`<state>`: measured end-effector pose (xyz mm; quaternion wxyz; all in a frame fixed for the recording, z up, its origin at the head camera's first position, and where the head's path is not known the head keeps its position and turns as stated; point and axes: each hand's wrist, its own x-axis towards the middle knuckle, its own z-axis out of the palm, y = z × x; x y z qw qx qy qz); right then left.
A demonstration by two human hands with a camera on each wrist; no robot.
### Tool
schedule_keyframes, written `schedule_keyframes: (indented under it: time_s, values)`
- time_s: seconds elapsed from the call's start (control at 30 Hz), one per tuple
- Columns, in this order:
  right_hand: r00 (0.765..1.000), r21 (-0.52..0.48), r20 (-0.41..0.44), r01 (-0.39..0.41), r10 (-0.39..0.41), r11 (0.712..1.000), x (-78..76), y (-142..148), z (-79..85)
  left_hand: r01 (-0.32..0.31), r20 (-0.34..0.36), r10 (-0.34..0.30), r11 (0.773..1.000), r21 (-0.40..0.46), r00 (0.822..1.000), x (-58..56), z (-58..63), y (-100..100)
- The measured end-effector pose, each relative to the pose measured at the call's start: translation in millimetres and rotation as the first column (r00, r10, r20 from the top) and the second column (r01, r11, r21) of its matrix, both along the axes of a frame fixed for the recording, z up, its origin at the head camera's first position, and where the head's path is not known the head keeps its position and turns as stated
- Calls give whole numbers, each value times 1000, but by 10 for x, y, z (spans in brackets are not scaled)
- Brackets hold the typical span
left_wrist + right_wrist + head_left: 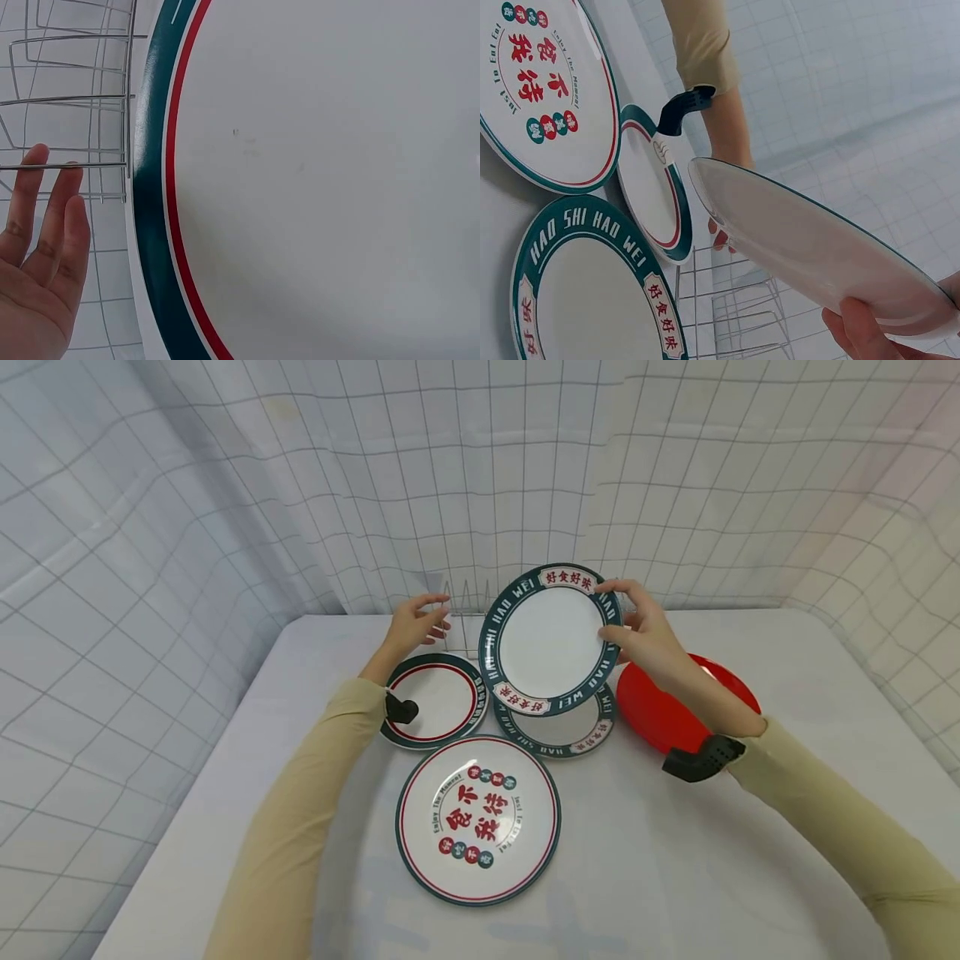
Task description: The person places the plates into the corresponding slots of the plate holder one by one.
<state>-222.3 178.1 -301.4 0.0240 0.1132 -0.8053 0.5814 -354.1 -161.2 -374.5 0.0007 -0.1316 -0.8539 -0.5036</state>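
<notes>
Nearest me on the table (675, 877), a large round white plate w/ red characters & green rim (477, 820) lies flat. Behind: L, a white plate w/ green rim & red ring (435, 703); mid, a white plate w/ lettered green rim (558, 731); R, a glossy red round dish (652, 714). Above the mid one, my R grip (648, 631) pinches one edge of the tilted round white plate w/ lettered dark-green rim (551, 639). One-sided hold, so I shd squeeze firmly & keep its bottom edge clear. My L grip (416, 627), relaxed & empty, is by the silver wire rack (75, 97) (contact? can't tell); it cd support the tilted plate's free side.
</notes>
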Motion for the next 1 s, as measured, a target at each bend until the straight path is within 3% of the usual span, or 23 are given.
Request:
schedule_keyframes:
  time_s: [0.33, 0.63, 0.83, 0.9, 1.0]
  values:
    - [997, -34, -67, 25, -27, 999, -229, -156, 74, 5, 26, -5, 1000, 4, 1000, -9, 20, 25]
    - [998, -73, -37, 53, -56, 996, -417, -319, 177, -19, 24, 20, 1000, -3, 1000, -32, -6, 19]
    - [997, -40, -40, 64, -66, 997, -549, -397, 261, -9, 16, 9, 1000, 12, 1000, -36, -19, 13]
    - [997, -33, -42, 62, -64, 998, -590, -415, 287, -3, 15, 3, 1000, 15, 1000, -15, 1, 14]
    - [997, -18, -37, 62, -62, 998, -642, -431, 322, 9, 37, -10, 1000, 29, 999, 88, 129, 48]
